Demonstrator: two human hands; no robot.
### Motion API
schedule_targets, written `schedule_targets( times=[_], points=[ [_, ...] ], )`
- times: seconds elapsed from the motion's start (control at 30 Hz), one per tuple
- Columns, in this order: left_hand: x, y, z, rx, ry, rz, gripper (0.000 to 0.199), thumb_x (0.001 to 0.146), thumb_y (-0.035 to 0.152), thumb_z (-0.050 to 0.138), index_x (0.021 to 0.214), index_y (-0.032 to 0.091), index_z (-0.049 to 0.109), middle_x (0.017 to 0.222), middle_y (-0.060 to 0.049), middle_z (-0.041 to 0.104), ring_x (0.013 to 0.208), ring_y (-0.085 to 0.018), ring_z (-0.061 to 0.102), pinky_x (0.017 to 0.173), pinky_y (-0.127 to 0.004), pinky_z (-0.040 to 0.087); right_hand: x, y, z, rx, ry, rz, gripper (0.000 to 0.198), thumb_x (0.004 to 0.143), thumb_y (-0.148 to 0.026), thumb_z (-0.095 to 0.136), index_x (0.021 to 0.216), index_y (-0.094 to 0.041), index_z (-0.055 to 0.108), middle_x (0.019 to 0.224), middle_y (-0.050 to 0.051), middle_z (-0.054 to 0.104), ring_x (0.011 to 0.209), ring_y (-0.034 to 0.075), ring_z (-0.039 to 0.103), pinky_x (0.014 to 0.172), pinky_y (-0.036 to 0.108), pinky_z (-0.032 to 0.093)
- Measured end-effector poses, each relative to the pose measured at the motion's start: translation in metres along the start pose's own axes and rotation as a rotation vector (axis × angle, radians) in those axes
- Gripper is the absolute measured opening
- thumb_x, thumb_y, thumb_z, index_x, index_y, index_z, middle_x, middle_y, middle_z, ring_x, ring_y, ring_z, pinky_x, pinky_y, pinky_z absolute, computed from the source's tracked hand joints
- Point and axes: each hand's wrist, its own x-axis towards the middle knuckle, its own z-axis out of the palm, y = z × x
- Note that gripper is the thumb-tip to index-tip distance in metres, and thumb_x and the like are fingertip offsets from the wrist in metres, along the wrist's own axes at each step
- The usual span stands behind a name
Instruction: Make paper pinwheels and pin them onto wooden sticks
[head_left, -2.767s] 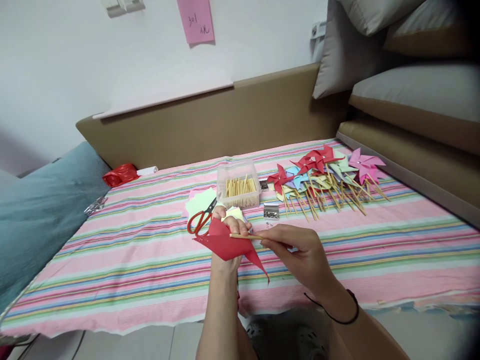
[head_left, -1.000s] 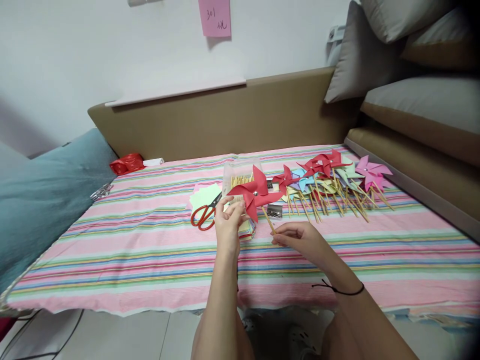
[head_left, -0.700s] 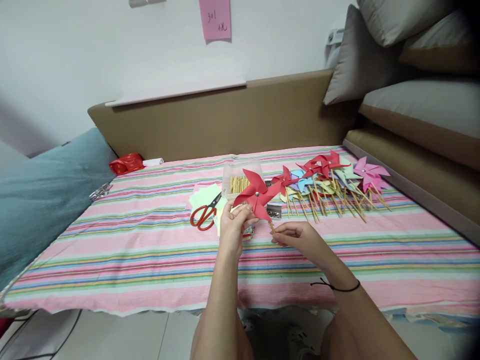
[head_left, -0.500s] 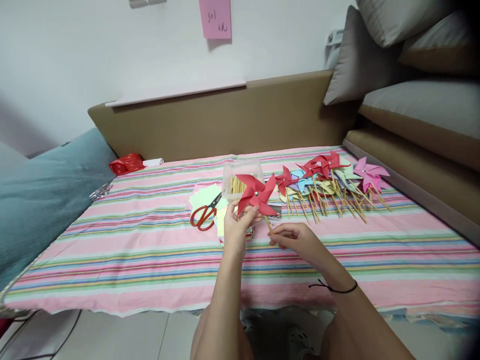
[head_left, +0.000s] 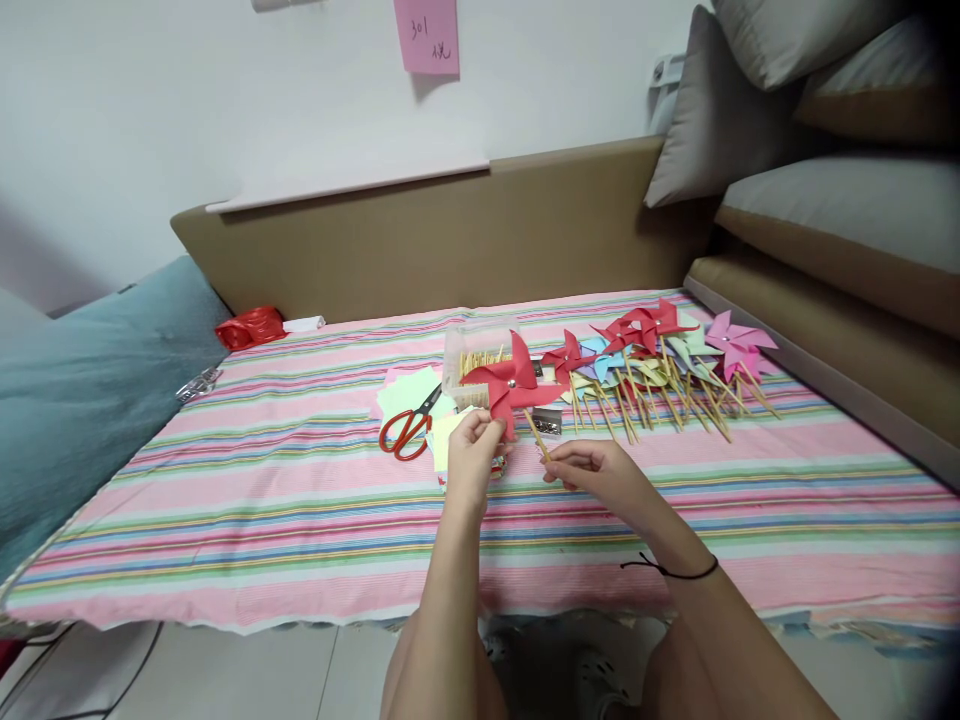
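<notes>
A red paper pinwheel (head_left: pixel 516 384) with a pin at its centre is held up over the striped cloth. My right hand (head_left: pixel 592 465) is closed in a pinch near the lower end of its wooden stick (head_left: pixel 538 436). At the lower blade, the fingers of my left hand (head_left: pixel 474 445) are pressed together on the paper; part of the grip is hidden. Just behind the pinwheel is a clear plastic box (head_left: pixel 454 350) with many thin sticks (head_left: pixel 480 362). Scissors with red handles (head_left: pixel 405 432) lie left of my left hand, on sheets of coloured paper (head_left: pixel 403 392).
Pinwheels in several colours (head_left: pixel 645 345) lie piled on the right, sticks towards me. A small container with metal bits (head_left: pixel 547 422) sits behind my right hand. At the far left are a red plastic bag (head_left: pixel 251 328) and a shiny packet (head_left: pixel 199 384). Cushions (head_left: pixel 840 230) stack at right.
The red pinwheel's blades have turned on the stick. My left hand has shifted from near its centre down to the lower blade. My right hand stays on the stick.
</notes>
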Motion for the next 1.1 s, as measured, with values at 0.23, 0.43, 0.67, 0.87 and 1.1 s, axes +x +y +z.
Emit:
schedule_targets(
  times=[0.23,0.43,0.67,0.87,1.1],
  points=[
    [-0.0005,-0.0018,0.005,0.029,-0.045,0.013,0.023,0.066,0.035,0.07,0.067,0.017,0.056,0.057,0.002,0.058,0.057,-0.012,0.059,0.061,-0.025,0.049,0.0006,0.0008,-0.0016,0.008,0.002,-0.012,0.029,0.07,-0.045,0.071,0.075,-0.017,0.071,0.071,0.006,0.072,0.064,0.016,0.063,0.059,0.029,0.047],
    [0.0014,-0.0036,0.0033,0.035,-0.026,0.044,0.023,0.066,0.033,0.069,0.072,0.018,0.053,0.06,0.003,0.06,0.059,-0.012,0.06,0.061,-0.025,0.049,0.0017,0.0023,-0.0028,0.021,0.007,-0.009,0.029,0.07,-0.045,0.071,0.075,-0.017,0.071,0.072,0.007,0.072,0.063,0.015,0.061,0.06,0.028,0.047],
    [0.0018,-0.0038,0.0063,0.006,0.018,0.099,0.022,0.068,0.028,0.065,0.082,0.02,0.049,0.054,0.006,0.058,0.054,-0.012,0.06,0.061,-0.025,0.048,0.0038,0.0067,-0.004,0.004,0.025,-0.022,0.033,0.069,-0.049,0.071,0.075,-0.016,0.072,0.072,0.007,0.072,0.063,0.016,0.062,0.06,0.029,0.048],
    [0.0026,-0.0041,0.006,-0.007,0.043,0.085,0.027,0.067,0.03,0.068,0.084,0.019,0.051,0.057,0.004,0.062,0.054,-0.012,0.06,0.059,-0.024,0.047,0.0051,0.0093,-0.0042,-0.004,0.038,-0.027,0.033,0.069,-0.05,0.071,0.076,-0.017,0.072,0.073,0.007,0.073,0.065,0.016,0.063,0.062,0.03,0.05],
    [0.0058,-0.0083,0.002,-0.025,0.087,0.168,0.025,0.066,0.031,0.071,0.078,0.018,0.054,0.056,0.005,0.059,0.054,-0.009,0.057,0.06,-0.023,0.047,0.0051,0.009,-0.0025,-0.007,0.044,-0.034,0.034,0.069,-0.051,0.071,0.074,-0.017,0.072,0.073,0.007,0.072,0.066,0.016,0.064,0.062,0.03,0.051]
  ],
)
